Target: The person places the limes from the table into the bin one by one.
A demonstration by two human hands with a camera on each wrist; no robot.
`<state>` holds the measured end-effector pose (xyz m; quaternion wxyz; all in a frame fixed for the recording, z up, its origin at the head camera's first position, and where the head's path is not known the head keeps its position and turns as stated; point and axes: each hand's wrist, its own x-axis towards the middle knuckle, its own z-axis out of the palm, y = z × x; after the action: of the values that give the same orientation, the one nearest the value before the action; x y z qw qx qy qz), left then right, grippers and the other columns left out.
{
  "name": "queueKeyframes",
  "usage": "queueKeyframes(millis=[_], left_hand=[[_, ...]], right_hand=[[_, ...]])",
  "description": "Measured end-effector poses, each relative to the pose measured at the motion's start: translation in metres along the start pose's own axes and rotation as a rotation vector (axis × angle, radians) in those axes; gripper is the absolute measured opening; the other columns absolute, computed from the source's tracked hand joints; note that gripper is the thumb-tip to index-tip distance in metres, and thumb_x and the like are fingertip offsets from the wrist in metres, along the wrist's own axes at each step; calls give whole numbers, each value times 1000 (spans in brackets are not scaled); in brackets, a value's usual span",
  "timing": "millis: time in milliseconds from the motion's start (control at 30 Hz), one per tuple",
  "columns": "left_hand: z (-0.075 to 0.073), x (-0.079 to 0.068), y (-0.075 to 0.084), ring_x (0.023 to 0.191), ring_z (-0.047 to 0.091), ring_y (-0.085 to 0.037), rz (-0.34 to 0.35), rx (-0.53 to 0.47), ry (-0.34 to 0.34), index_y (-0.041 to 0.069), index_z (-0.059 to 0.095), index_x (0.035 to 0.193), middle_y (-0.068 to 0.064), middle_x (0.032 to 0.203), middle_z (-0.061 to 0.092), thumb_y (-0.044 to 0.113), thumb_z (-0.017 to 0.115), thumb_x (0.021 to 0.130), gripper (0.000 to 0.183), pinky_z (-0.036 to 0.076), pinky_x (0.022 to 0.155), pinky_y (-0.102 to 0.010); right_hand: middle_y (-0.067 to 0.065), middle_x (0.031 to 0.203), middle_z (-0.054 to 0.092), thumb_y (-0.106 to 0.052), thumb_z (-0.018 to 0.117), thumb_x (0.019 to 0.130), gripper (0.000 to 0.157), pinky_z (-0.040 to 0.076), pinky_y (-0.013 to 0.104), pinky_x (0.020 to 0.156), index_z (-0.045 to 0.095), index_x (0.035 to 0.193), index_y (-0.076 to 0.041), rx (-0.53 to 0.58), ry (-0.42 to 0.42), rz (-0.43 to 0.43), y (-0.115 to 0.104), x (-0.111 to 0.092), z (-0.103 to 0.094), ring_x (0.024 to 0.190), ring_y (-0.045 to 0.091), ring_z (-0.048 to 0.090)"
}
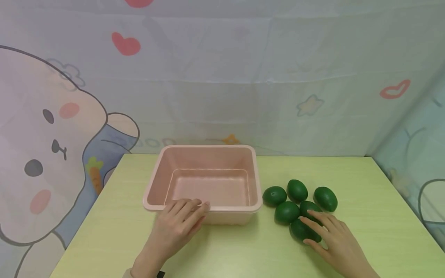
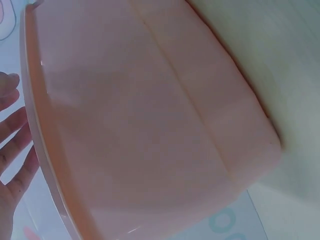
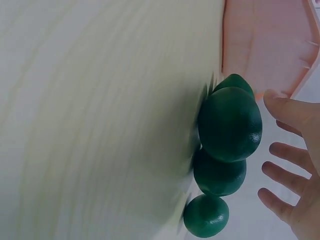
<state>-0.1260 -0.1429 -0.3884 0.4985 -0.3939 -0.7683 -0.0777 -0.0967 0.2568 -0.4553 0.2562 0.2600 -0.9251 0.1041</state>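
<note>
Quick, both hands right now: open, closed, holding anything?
Left hand: open, fingers relaxed at the pink bin's near rim.
Right hand: open, holding nothing, fingers spread above the nearest green fruit.

six glossy dark-green fruits (image 1: 287, 212) in a loose cluster beside an upright pink bin (image 1: 208, 158)

No word, number or brand can be read for certain. Faint, rounded, letter-like marks (image 1: 153, 143) stand low on the printed cloth backdrop (image 1: 215, 77), by the rear left corner of the pink plastic basin (image 1: 258, 185), too pale to make out.
</note>
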Motion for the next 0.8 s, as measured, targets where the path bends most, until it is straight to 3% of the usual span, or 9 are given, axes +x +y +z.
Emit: queueKeyframes(millis=[300,800], left_hand=[[1,1,0,76,60,-18,43,34,-10,11,68,96,-2,85,65,18,45,94,24,48,67,-29],[6,-2,2,74,59,-18,33,81,-17,11,70,90,-2,80,65,14,44,94,27,47,67,-28]], right_hand=[[4,116,58,-35,79,62,67,46,40,71,56,123,-25,-23,-13,2,1,-3,4,102,27,54],[1,112,59,-32,81,56,74,46,35,66,55,125,-23,-56,-33,-16,3,-6,11,97,17,53]])
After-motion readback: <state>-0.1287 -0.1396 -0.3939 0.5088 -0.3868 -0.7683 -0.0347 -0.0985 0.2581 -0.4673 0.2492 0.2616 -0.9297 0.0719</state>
